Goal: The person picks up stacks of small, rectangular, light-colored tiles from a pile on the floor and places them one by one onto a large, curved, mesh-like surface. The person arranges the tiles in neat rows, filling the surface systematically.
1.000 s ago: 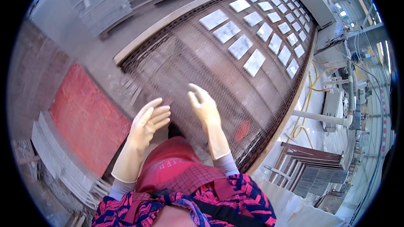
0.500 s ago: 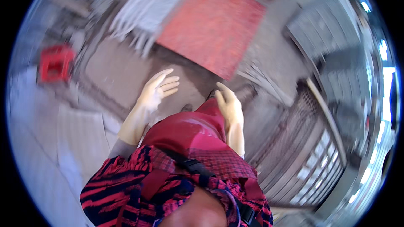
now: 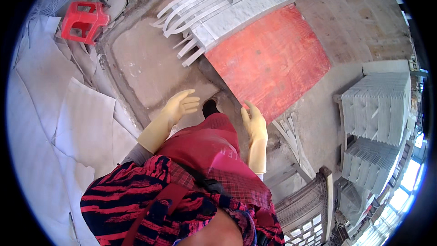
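My left hand (image 3: pixel 179 108), in a long pale yellow rubber glove, hangs in the air with its fingers stretched apart and nothing in it. My right hand (image 3: pixel 254 122), gloved alike, is held by the near corner of a red board (image 3: pixel 273 59); its fingers are apart and hold nothing, and I cannot tell whether it touches the board. Grey-white marble pieces (image 3: pixel 246 13), some long and curved, lie stacked along the far left side of the board. A dark red apron (image 3: pixel 200 141) covers my front.
A red plastic stool (image 3: pixel 84 22) stands at the far left, beyond large pale sheets (image 3: pixel 86 114) on the floor. Thin white strips (image 3: pixel 293 141) lie right of my right hand. Stacked grey slabs (image 3: pixel 375 107) stand at the right, near a mesh rack (image 3: pixel 305 200).
The view has turned and sharpened. The red board and marble pieces now appear farther right, and the rack lower. Both hands stay raised and open, holding nothing.
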Demonstrator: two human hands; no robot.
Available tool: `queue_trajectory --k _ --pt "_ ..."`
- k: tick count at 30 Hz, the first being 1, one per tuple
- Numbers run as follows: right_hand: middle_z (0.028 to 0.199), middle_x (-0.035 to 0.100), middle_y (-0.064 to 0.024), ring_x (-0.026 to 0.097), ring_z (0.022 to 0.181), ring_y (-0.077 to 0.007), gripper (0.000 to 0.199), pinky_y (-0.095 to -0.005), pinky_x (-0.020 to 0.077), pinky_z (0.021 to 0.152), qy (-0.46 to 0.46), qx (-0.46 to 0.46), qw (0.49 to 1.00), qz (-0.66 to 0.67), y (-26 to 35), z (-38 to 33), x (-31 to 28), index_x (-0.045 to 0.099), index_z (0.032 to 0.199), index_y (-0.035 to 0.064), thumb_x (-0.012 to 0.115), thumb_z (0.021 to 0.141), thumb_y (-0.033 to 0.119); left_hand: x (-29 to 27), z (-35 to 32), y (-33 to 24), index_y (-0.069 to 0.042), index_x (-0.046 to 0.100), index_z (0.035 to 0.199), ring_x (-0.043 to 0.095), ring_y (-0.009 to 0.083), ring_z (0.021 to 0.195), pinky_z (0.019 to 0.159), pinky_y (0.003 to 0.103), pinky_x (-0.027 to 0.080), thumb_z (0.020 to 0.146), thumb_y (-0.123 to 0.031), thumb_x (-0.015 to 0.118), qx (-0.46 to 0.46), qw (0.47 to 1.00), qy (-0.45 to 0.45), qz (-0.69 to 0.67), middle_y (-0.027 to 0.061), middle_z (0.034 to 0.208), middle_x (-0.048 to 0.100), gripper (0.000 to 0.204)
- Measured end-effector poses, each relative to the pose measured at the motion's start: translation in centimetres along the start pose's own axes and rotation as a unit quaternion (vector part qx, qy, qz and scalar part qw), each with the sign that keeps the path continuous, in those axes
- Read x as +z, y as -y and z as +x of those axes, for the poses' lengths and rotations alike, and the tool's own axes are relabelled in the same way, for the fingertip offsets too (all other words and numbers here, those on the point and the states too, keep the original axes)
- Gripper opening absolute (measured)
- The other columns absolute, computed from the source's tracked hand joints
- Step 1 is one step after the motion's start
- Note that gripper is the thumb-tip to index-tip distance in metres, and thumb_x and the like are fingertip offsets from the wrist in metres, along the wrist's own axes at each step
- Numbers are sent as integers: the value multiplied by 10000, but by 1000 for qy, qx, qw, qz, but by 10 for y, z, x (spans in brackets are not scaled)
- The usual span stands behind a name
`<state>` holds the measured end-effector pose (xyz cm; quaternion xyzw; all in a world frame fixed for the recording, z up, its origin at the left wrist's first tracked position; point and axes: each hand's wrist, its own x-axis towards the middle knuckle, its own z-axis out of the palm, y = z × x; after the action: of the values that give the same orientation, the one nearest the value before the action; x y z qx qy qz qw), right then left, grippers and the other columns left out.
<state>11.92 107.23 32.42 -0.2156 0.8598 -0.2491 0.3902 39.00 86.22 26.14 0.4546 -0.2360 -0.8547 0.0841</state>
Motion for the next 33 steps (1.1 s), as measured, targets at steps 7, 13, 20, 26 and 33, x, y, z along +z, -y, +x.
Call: queue_trajectory --k 7,13,20,26,33 --pt "1272 742 -183 722 1161 -325 599 -446 552 1037 68 -12 998 5 89 136 8 585 1548 162 732 997 346 -5 54 -67 -114 579 1516 617 389 1344 1137 536 514 1093 -407 614 -30 997 -74 -23 245 1442 637 516" --pt "1497 632 -181 654 1299 -280 774 -434 525 1103 55 33 987 147 202 278 20 436 1656 166 785 975 282 -19 106 -134 -94 580 1513 636 371 1326 1113 533 539 1108 -370 582 -33 992 -105 -57 241 1428 646 491" --pt "1639 488 -217 540 1457 -345 1049 -446 471 1175 -78 -28 980 181 193 557 109 239 1722 115 872 889 193 -93 213 -205 -49 412 1621 653 360 1312 1132 508 545 1138 -246 470 -15 997 -70 -43 249 1464 614 525" --pt "1643 470 -241 516 1470 -361 1154 -445 427 1216 -220 -55 954 195 233 768 128 200 1722 92 909 811 108 -165 253 -322 -23 339 1639 634 364 1326 1158 497 536 1140 -192 446 61 992 -102 46 270 1483 572 537" --pt "1611 496 -231 522 1452 -367 1219 -464 412 1206 -307 -62 924 221 258 815 172 251 1700 64 988 741 211 -214 256 -359 -32 375 1631 559 390 1395 1182 539 499 1146 -256 454 42 953 -292 -72 285 1508 530 540"
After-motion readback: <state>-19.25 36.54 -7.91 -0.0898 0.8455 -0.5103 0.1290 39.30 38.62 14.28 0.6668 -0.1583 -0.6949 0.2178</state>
